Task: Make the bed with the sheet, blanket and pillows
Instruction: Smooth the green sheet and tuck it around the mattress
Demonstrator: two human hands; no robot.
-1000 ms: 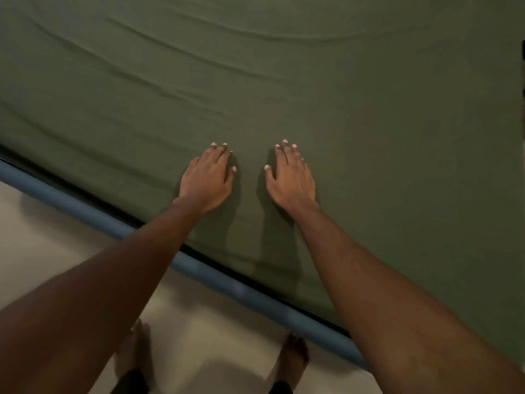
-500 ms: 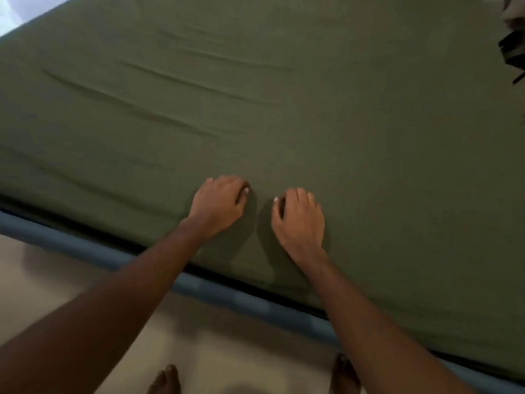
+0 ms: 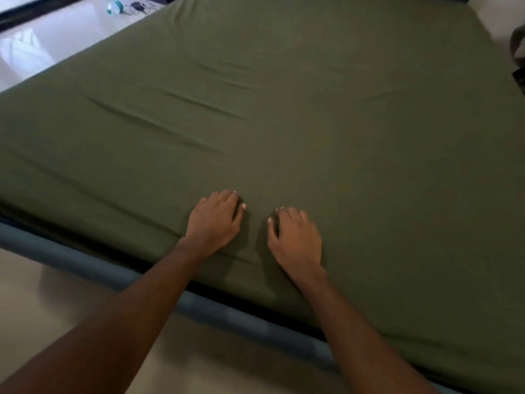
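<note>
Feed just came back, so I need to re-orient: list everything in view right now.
sheet: one, olive green, spread over the bed, shallow creases left of centre
rail: one, blue-grey, along the near edge, below the sheet
floor: pale, near side and far left
small object: one, teal and white, on the far-left floor; too small to identify
cable: one, dark, beside the small object
dark thing: one, at the right edge, cut off, unidentifiable
left hand: on the sheet by the near edge, fingers bent
right hand: beside it, apart, fingers bent; whether either pinches cloth is unclear
</note>
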